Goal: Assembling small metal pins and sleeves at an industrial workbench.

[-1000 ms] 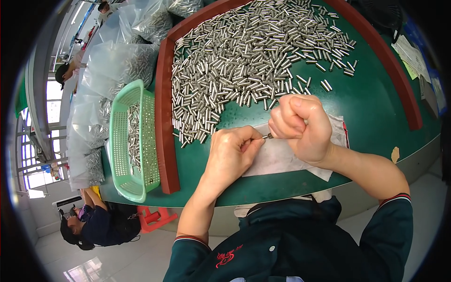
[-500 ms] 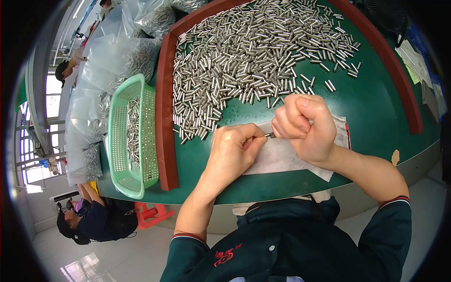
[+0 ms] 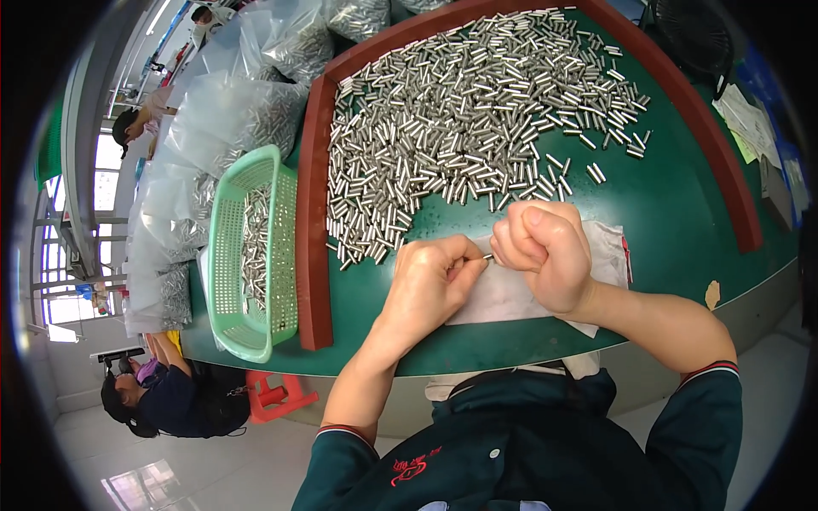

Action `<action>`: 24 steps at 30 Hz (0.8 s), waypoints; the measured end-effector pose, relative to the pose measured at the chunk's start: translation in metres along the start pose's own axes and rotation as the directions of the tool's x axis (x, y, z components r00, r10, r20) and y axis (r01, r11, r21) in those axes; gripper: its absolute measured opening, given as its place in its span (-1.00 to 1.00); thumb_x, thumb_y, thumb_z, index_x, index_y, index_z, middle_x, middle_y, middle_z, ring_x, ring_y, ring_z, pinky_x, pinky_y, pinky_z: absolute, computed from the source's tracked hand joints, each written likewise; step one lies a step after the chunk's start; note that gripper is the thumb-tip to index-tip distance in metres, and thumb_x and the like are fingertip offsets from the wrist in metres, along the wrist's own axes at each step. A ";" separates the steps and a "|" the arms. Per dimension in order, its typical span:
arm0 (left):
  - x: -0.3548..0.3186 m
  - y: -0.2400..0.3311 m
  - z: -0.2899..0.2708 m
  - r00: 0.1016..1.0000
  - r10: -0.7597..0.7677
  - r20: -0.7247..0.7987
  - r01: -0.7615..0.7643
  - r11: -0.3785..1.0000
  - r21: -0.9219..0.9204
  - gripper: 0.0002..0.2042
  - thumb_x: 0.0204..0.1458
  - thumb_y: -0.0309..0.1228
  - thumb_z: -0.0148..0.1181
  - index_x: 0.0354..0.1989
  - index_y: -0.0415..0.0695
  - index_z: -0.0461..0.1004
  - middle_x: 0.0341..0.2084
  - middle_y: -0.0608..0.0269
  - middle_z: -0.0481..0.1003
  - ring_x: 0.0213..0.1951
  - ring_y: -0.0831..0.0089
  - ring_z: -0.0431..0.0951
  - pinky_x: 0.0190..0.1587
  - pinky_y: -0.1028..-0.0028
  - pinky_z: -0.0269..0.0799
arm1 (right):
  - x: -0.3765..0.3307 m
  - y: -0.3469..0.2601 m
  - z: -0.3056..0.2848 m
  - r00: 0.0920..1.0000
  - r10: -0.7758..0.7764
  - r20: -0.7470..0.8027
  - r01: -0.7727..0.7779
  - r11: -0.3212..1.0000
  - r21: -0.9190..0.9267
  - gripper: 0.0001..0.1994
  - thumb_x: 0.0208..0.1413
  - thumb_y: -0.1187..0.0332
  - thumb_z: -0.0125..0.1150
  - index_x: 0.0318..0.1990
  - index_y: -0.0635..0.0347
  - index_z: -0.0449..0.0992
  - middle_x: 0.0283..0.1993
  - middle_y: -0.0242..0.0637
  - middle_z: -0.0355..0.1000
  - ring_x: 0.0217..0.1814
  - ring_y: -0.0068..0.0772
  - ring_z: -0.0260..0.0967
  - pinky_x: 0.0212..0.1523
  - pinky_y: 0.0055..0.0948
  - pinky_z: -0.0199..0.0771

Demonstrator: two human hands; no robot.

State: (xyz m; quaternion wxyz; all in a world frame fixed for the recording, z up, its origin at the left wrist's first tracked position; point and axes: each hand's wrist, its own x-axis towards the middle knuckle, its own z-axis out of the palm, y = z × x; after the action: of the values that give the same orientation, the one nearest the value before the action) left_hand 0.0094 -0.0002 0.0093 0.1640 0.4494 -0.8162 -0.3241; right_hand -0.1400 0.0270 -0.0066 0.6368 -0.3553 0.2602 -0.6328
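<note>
Over a whitish cloth (image 3: pixel 503 298) my two hands come close together. My left hand (image 3: pixel 430 285) is closed, with thumb and forefinger pinched on a small metal pin (image 3: pixel 488 256) whose end shows between the hands. My right hand (image 3: pixel 545 255) is curled into a fist beside that end, thumb on top; what lies inside the fist is hidden. Beyond the hands a broad pile of short shiny metal pins (image 3: pixel 460 119) covers the green tabletop (image 3: pixel 673 196). A few loose pins (image 3: pixel 596 174) lie apart at its near right side.
Red-brown rails (image 3: pixel 313 213) border the pile on the left, back and right. A green perforated basket (image 3: pixel 284 255) with more pins stands left of the rail. Clear plastic bags (image 3: pixel 230 119) of metal parts line the left side. A person (image 3: pixel 183 392) sits near a red stool (image 3: pixel 277 396).
The view has shifted slightly, so the pile and basket appear lower and farther right. My right fist has come a little nearer to me, and less of the pin shows between the hands.
</note>
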 end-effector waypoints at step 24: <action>0.011 -0.035 -0.013 0.944 -0.107 0.311 0.310 -0.023 -0.950 -0.85 0.05 -0.41 -0.03 -0.25 -0.19 0.35 -0.51 0.30 0.38 -0.65 0.74 0.11 -0.63 0.74 0.01 | 0.003 -0.004 -0.005 0.997 0.073 0.010 -0.074 0.986 0.149 -0.68 -0.01 0.33 -0.29 -0.78 0.09 -0.01 -0.83 -0.47 -0.09 -0.74 -0.62 -0.24 -0.66 -0.57 -0.15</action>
State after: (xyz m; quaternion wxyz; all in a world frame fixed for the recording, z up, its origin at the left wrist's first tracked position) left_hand 0.0329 -0.0283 -0.0049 0.3203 0.2964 -0.2852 -0.8533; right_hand -0.1468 0.0234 -0.0060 0.6852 -0.2980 0.2237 -0.6258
